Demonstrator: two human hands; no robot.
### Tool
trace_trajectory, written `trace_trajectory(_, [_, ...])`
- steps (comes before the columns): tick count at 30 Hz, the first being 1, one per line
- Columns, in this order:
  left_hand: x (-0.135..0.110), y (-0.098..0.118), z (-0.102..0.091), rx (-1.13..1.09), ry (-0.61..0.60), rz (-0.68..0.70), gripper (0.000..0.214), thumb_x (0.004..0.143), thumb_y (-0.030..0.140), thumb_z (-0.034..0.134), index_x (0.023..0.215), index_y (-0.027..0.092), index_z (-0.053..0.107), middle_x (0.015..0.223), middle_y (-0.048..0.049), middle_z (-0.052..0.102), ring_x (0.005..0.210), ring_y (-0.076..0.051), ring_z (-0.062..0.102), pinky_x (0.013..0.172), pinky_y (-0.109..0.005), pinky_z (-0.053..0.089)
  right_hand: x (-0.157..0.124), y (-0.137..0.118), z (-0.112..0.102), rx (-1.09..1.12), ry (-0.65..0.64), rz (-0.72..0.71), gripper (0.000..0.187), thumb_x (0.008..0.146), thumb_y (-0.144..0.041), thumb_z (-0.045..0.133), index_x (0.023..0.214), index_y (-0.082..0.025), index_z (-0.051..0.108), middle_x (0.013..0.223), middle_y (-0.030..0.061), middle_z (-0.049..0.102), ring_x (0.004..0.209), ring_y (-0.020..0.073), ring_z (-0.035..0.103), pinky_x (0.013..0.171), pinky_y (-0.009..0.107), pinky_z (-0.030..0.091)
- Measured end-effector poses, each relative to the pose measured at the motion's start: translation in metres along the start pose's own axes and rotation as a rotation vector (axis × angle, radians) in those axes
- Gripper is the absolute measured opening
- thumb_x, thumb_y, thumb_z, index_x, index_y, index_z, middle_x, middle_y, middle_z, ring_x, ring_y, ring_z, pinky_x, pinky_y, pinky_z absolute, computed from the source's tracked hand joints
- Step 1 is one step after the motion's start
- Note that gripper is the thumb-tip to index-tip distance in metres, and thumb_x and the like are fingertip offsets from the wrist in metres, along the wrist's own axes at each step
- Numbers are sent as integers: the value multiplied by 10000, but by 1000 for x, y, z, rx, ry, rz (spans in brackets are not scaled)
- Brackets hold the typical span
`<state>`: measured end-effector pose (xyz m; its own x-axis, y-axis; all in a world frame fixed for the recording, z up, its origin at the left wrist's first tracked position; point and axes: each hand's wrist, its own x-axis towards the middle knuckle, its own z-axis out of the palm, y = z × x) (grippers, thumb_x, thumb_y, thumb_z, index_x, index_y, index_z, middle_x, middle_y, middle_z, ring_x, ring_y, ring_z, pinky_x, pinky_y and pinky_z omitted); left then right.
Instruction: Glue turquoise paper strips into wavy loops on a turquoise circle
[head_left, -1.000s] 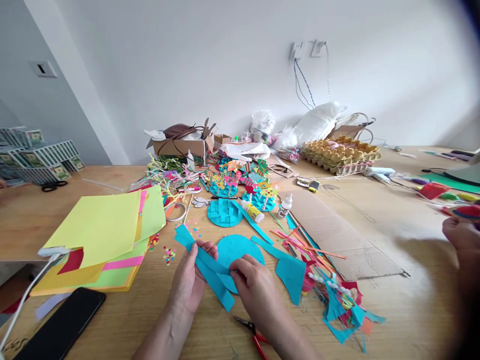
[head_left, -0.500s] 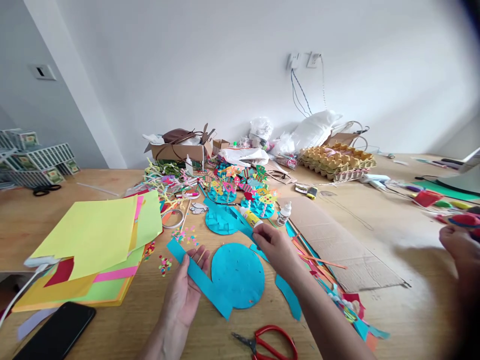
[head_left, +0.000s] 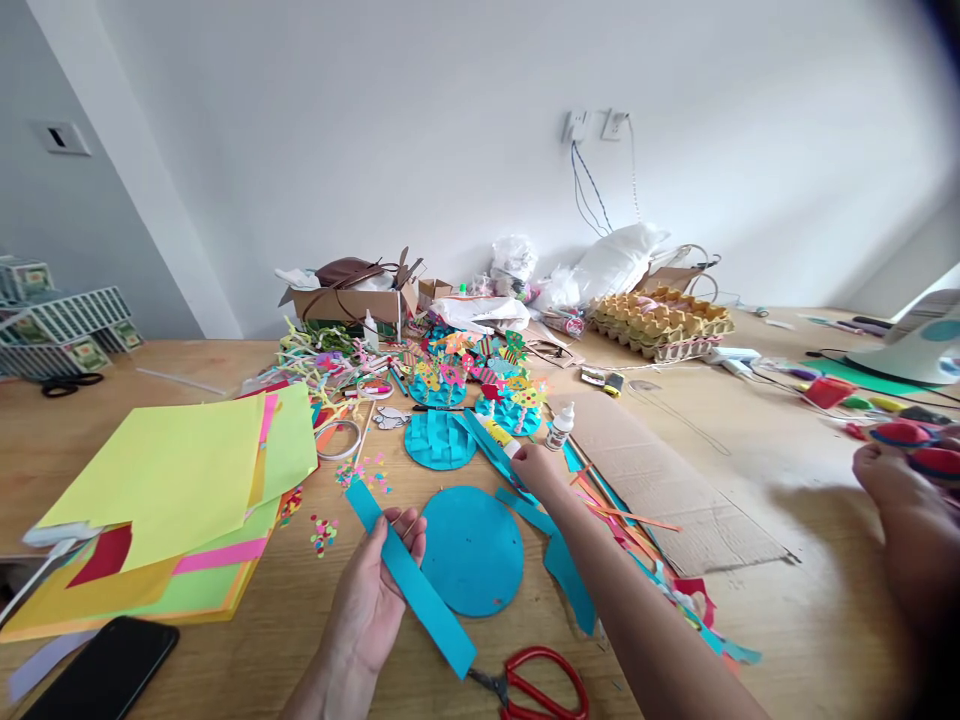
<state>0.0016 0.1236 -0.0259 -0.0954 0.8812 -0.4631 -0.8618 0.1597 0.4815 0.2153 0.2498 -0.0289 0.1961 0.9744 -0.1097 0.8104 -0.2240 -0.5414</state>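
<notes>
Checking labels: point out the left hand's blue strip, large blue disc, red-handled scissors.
Blue strip [head_left: 412, 580]: head view, mid-length.
Large blue disc [head_left: 474, 550]: head view, centre of its face.
Red-handled scissors [head_left: 502, 685]: head view, at the pivot.

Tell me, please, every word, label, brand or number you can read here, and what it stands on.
No text can be read for certain.
Yellow-labelled tube: label lettering too small and blurred.
White bottle: dark label print, too small to read.
</notes>
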Motion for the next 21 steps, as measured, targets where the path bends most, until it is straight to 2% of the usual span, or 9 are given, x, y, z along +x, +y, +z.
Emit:
trace_trajectory(5, [-2, 0, 2, 11, 1, 5, 261, 896, 106, 361, 788, 83, 597, 771, -115, 671, 724, -178, 673, 627, -257, 570, -16, -9, -9, -113, 53, -91, 203, 735, -151, 472, 839, -128, 644, 952, 148, 635, 934, 253, 566, 715, 297, 399])
trace_trajectory(8, [-3, 2, 4, 18, -11, 24, 276, 900, 105, 347, 784, 85, 597, 768, -108, 670, 721, -173, 673, 627, -254, 570, -42, -23, -21, -113, 37, -202, 225, 760, -160, 467, 922, -147, 622, 1071, 130, 591, 1016, 238, 517, 778, 289, 375])
trace_trajectory(10, [-5, 4, 7, 18, -11, 31, 281, 903, 114, 344, 782, 91, 595, 758, -102, 669, 707, -167, 672, 621, -250, 571, -69, -34, -24, -77, -64, -292, 179, 779, -204, 470, 850, -178, 632, 905, 61, 645, 868, 178, 574, 705, 240, 393])
trace_trajectory(12, [-8, 7, 11, 14, -2, 37, 283, 906, 121, 341, 780, 97, 593, 739, -89, 667, 680, -155, 670, 604, -240, 570, -100, -42, -22, -7, -231, -414, 131, 768, -259, 507, 782, -221, 631, 758, -23, 648, 711, 113, 584, 601, 183, 394])
trace_trajectory(14, [-13, 11, 14, 10, 7, 45, 291, 907, 116, 332, 779, 100, 592, 728, -78, 662, 666, -144, 667, 595, -229, 568, -131, -47, -14, 221, -501, -527, 140, 766, -279, 524, 847, -212, 615, 788, -22, 645, 711, 108, 581, 568, 175, 394])
trace_trajectory(15, [-15, 13, 16, 12, 7, 56, 295, 907, 110, 327, 778, 99, 592, 728, -76, 660, 671, -143, 667, 600, -227, 568, -145, -48, -8, 291, -534, -517, 161, 742, -257, 550, 885, -206, 603, 817, -16, 643, 731, 113, 581, 582, 179, 400])
trace_trajectory(18, [-26, 18, 16, 37, 2, 125, 291, 901, 98, 332, 774, 100, 594, 734, -75, 654, 707, -152, 667, 631, -236, 567, -179, -49, 12, 340, -409, -414, 386, 663, -236, 639, 1031, -187, 533, 831, 2, 637, 720, 137, 581, 612, 217, 417])
trace_trajectory(19, [-30, 19, 15, 50, 8, 152, 287, 898, 98, 338, 770, 102, 594, 731, -73, 651, 715, -155, 667, 638, -239, 567, -187, -49, 18, 324, -376, -410, 448, 648, -238, 656, 1068, -190, 507, 828, 3, 634, 714, 148, 581, 620, 233, 422])
trace_trajectory(21, [-36, 22, 10, 74, 38, 187, 286, 897, 103, 345, 755, 110, 593, 720, -62, 645, 717, -155, 666, 640, -239, 567, -200, -50, 29, 267, -270, -445, 474, 647, -228, 663, 1087, -198, 489, 933, 31, 618, 830, 182, 577, 714, 272, 429])
